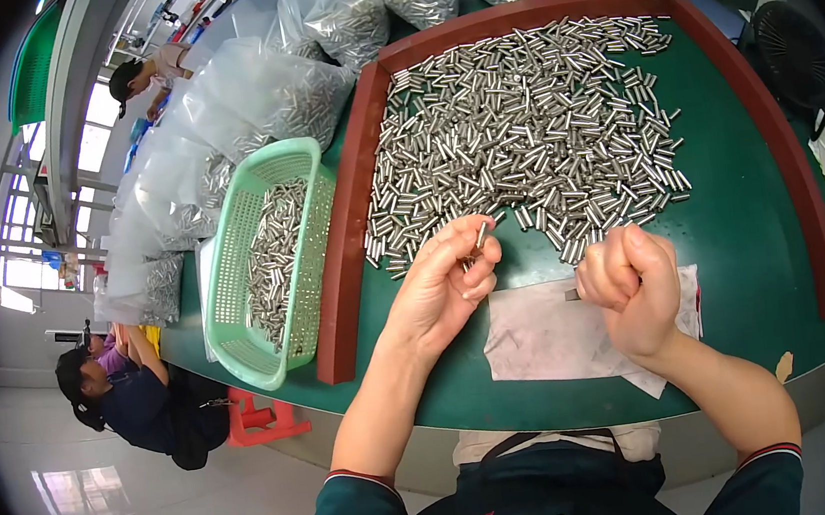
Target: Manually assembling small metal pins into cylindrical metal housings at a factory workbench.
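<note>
A wide heap of short shiny metal pins lies on the green tabletop. Just in front of the heap, my left hand pinches a metal pin between thumb and fingers, with a little more metal showing by the lower fingers. To its right, my right hand is curled closed above a stained white cloth. The end of another metal pin pokes out beside its fingers; the rest is hidden in the hand.
A dark red frame borders the heap at left, back and right. Left of it stands a green perforated basket of pins. Plastic bags of pins line the back and left. A black fan is at right. Other people sit at far left.
</note>
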The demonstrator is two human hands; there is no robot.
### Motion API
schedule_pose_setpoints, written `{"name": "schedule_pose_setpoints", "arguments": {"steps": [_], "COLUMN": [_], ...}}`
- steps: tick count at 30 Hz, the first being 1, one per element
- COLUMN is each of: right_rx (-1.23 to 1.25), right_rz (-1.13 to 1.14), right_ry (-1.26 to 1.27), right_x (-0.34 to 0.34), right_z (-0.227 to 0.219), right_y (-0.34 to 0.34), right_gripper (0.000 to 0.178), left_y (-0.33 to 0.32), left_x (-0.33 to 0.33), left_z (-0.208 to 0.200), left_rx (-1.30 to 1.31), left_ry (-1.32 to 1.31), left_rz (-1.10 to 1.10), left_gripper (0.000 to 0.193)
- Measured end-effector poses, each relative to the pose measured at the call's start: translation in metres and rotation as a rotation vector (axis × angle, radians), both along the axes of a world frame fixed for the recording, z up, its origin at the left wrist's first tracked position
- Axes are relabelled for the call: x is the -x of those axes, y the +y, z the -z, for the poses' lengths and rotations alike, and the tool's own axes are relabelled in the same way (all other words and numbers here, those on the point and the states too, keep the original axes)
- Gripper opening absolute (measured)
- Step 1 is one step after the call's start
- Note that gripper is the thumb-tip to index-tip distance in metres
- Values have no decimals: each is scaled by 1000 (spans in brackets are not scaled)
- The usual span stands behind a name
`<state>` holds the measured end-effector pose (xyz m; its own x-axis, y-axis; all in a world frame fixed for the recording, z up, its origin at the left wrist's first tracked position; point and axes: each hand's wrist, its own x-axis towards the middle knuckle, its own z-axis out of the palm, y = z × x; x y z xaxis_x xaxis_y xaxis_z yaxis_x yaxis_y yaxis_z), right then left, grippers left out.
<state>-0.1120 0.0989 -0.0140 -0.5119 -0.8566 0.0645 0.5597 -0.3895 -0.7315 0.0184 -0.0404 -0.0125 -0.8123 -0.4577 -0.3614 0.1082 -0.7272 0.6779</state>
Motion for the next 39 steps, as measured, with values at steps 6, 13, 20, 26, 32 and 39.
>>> {"name": "schedule_pose_setpoints", "arguments": {"steps": [6, 13, 20, 26, 32, 39], "right_rx": [-11, -13, -18, -15, -12, -9], "right_rz": [-2, -4, -5, -5, -11, -7], "right_ry": [-19, -21, -20, 1, -5, -9], "right_x": [0, 0, 1, 2, 1, 3], "right_z": [-1, -1, -1, 0, 1, 1], "right_y": [-1, -2, -1, -2, -1, -1], "right_gripper": [39, 39, 38, 39, 39, 38], "left_y": [0, 1, -5, 10, 6, 26], "left_x": [0, 2, 2, 24, 28, 13], "left_z": [-2, -5, -1, 8, 12, -11], "left_rx": [-13, 22, 660, 1769, 1859, 1433], "left_ry": [-6, -19, -313, -661, -664, -301], "left_rz": [1, -49, -149, -100, -71, 287], "left_gripper": [18, 19, 20, 16, 10, 7]}}
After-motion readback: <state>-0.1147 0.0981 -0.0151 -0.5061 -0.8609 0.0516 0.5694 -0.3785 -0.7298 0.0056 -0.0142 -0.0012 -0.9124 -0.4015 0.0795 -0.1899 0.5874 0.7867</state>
